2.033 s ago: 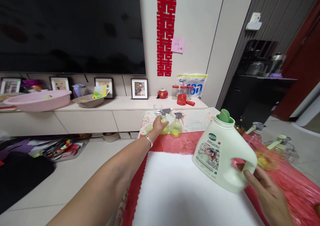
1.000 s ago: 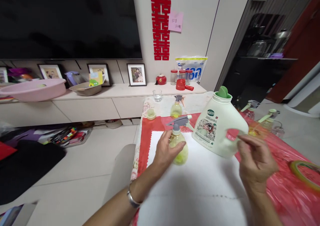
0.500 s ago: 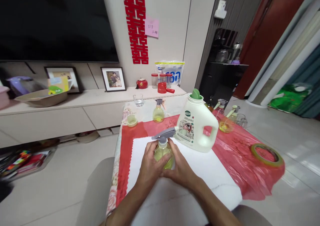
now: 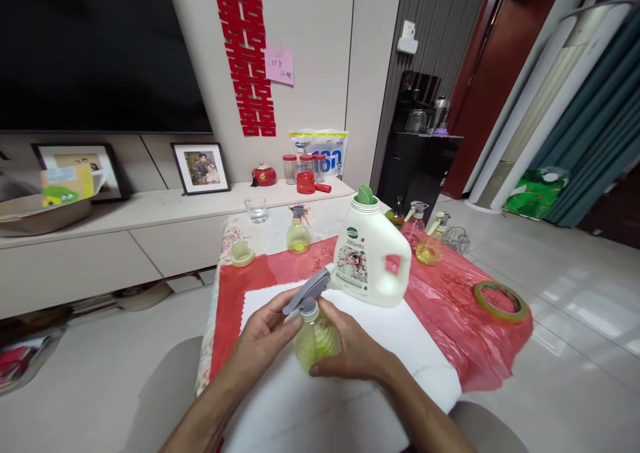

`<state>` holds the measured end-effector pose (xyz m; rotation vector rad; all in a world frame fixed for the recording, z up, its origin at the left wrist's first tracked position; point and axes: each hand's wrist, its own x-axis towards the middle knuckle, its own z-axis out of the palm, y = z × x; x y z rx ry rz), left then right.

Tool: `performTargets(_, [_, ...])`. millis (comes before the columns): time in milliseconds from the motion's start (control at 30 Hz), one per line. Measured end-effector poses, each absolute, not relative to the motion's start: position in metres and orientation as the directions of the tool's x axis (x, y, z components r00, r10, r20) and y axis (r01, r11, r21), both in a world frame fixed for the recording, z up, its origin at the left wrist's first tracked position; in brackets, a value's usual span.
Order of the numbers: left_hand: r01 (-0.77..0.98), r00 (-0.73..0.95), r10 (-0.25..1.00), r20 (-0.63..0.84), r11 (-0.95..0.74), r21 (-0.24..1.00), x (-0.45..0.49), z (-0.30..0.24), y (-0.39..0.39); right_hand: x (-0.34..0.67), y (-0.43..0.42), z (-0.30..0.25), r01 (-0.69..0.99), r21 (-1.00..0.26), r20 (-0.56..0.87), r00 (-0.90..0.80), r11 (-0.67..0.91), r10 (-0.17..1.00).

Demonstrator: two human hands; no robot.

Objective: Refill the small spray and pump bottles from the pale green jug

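Over the white cloth [image 4: 320, 416] I hold a small clear spray bottle [image 4: 317, 341] with yellow-green liquid and a grey trigger head. My right hand [image 4: 357, 346] wraps the bottle's body, its thumb low on the front. My left hand [image 4: 267, 329] pinches the neck and spray head, with the thumb at the collar and the fingers behind, partly hidden. The bottle is tilted, its nozzle pointing up and to the right. Just behind it stands a large cream detergent jug [image 4: 373, 253] with its green cap [image 4: 365, 194] tipped on the opening.
Another spray bottle [image 4: 299, 231], a glass of water [image 4: 257, 210] and a pale cap [image 4: 243, 254] stand at the back left. On the right, a roll of tape [image 4: 500, 301] lies on red plastic sheeting [image 4: 450, 319], near several pump bottles and a bowl [image 4: 429, 254].
The bottle has come lower and nearer to me and tilted more. My left hand has shifted from the bottle's body up to its neck and spray head. The view has turned right.
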<state>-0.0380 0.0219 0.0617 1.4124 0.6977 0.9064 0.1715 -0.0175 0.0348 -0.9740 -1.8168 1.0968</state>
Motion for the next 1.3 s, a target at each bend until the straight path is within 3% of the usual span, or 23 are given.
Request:
performTargets(367, [-0.223,0.525,0.844,0.107,0.015,0.975,-0.038,0.062,0.027,0.171,-0.016,0.033,0.202,-0.922,0.223,-0.424,0.331,0.878])
performTargets(567, [-0.273,0.419,0.902,0.103,0.017,0.962,-0.026,0.065,0.026,0.171,-0.015,0.030,0.204,-0.920,0.227,-0.422,0.335,0.878])
performTargets(700, [-0.221,0.316,0.939,0.137,-0.068,0.973,-0.023,0.055,0.025,0.171,-0.015,0.030,0.189,-0.920,0.241,-0.417,0.343,0.876])
performTargets(967, [-0.107,0.559,0.820,0.123,-0.075,0.991,-0.040,0.046,0.019,0.171,-0.015,0.029,0.193,-0.918,0.238,-0.427,0.345,0.872])
performTargets(1300, [-0.249,0.491,0.864,0.111,0.017,0.968,-0.035,0.059,0.019,0.168,-0.017,0.034,0.189,-0.931,0.208,-0.428,0.312,0.880])
